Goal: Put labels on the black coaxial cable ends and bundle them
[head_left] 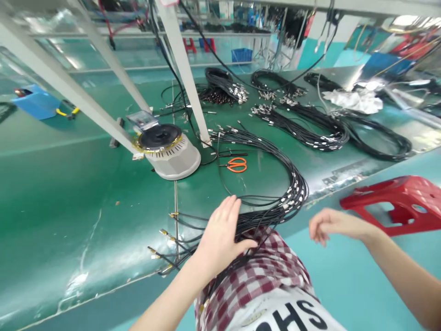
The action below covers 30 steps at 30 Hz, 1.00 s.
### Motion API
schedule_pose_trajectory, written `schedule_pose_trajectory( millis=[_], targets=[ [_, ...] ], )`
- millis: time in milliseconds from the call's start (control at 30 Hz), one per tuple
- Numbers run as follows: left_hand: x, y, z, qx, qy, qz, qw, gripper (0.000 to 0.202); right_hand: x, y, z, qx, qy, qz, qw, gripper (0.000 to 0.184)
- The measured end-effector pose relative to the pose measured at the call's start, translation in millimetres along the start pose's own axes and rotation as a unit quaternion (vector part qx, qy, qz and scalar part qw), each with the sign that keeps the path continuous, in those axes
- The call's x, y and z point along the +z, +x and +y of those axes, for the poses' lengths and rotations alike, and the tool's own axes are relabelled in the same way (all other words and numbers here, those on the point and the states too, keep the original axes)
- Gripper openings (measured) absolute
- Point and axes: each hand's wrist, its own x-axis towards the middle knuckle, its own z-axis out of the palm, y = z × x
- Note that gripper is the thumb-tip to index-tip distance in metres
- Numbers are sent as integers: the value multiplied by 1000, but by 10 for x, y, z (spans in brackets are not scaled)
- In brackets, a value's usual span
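My left hand [220, 227] lies over a bundle of black cables [265, 218] at the bench's front edge, fingers stretched out and thumb apart. The cables curve from the middle of the bench round to my lap, and some gold-coloured ends [168, 234] stick out left of the hand. My right hand [327, 224] hangs in the air beyond the edge, right of the bundle, with loosely bent fingers and nothing seen in them. A pair of orange-handled scissors [237, 164] lies inside the cable curve.
A grey round device [175, 163] with a black disc on top stands beside the white posts [188, 78]. More cable bundles [303, 126] lie at the back right, near a white cloth [354, 100]. A red stool [403, 202] stands at right. A blue box [37, 103] is at left.
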Motion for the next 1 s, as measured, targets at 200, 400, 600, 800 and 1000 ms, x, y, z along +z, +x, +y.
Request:
schedule_pose_trajectory(
  millis=[200, 400, 600, 800, 1000],
  targets=[
    [172, 543, -111, 55, 126, -42, 990, 57, 761, 166, 411, 39, -87, 86, 992, 43],
    [-21, 543, -288, 14, 187, -37, 982, 33, 726, -30, -93, -31, -120, -50, 991, 26],
    [-260, 259, 294, 96, 185, -6, 978, 34, 356, 440, -901, -153, 54, 56, 985, 50],
    [-15, -185, 706, 281, 162, -4, 946, 29, 613, 1736, -1478, -108, 92, -72, 987, 72],
    [-174, -438, 357, 152, -138, 64, 977, 23, 1199, 1958, -1673, -185, 62, -105, 975, 32]
  ],
)
